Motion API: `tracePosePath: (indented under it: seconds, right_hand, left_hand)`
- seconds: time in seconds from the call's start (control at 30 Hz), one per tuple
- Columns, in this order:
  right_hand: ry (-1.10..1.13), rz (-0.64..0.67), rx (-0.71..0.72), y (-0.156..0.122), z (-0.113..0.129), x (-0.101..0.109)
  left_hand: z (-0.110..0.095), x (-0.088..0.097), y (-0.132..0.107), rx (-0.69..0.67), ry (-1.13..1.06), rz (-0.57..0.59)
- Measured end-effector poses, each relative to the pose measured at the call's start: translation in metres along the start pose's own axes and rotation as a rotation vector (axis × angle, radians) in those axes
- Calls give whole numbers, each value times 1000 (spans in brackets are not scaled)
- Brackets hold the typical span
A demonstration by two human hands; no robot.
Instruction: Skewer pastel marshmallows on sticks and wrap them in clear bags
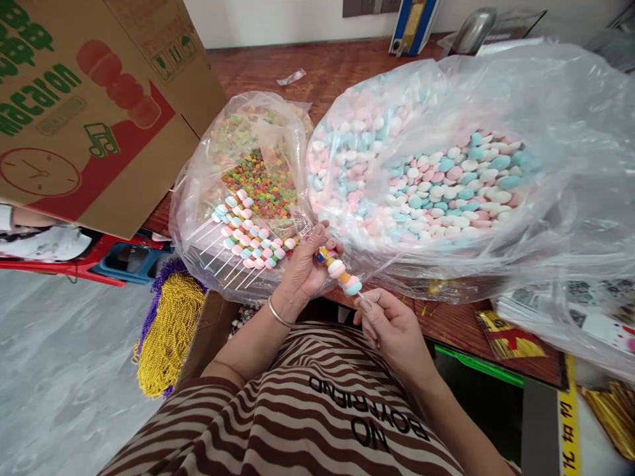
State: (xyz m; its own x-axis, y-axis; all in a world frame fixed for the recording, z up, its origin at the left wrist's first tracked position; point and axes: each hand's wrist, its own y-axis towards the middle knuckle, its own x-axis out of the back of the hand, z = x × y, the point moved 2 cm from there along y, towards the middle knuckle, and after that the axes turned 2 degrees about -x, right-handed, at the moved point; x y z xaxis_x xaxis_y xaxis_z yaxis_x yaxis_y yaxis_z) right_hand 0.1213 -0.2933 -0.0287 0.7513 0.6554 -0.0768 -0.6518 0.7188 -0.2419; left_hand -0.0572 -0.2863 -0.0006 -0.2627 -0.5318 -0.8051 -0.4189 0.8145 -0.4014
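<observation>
A candy skewer with white, pink, blue and orange pieces is held between my two hands, in front of my body. My left hand, a bangle on its wrist, is closed around the upper end, where a bit of colourful wrapping shows. My right hand pinches the thin white stick at the lower end. Just left of my left hand, several finished-looking candy skewers lie side by side on a clear plastic bag. Small multicoloured ring candies fill that bag.
A large clear bag of pink, white and blue candies covers the right of the wooden table. A cardboard box stands at the left. Gold beads hang below. A gold packet lies near the front right edge.
</observation>
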Motion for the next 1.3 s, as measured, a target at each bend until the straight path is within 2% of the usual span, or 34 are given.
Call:
tracePosePath:
  seconds: [0.17,0.2,0.27,0.33,0.4,0.53,0.6,0.67,0.73,0.8,0.87,0.97,1.03,1.17,1.3]
  right_hand:
    - [-782,-296,614,0,1,1]
    - [-881,-319,691,1,0,1]
    - [-967,-345,750,1,-1,1]
    - [-892,-360,688,2,0,1]
    - [-675,-328,517,2,3,0]
    - [-99,-162,78,4,3,-2]
    - [176,-70,-71,6,2,-3]
    - [405,33,-155,8,1,-6]
    - [535,112,-197,9,0,-8]
    - [530,109,-191,10,-2,-10]
    - [345,4,-102,11,-3,-10]
    - [-52,-205,113,12,0,-5]
    - [-125,-230,163,12,1,-2]
    - [102,-105,52,14,-4,3]
    - [325,5,-36,15,-9,-1]
  left_hand:
    - [10,-2,4,8,34,-121]
    - [13,-3,4,-1,53,-128]
    - [17,-4,1,-24,86,-126]
    - [21,-4,-1,-33,101,-102]
    - [22,-3,-3,-18,99,-70]
    - [18,3,-3,23,104,26]
    - [15,6,-2,8,105,104]
    - [14,9,0,6,89,180]
    - [17,9,1,31,73,221]
    - [24,8,0,57,88,216]
    - [34,5,-3,88,120,183]
    - [44,3,-10,143,145,151]
    - [42,3,-12,146,167,180]
    - [18,2,-1,83,203,296]
    - [-6,-2,17,-43,226,267]
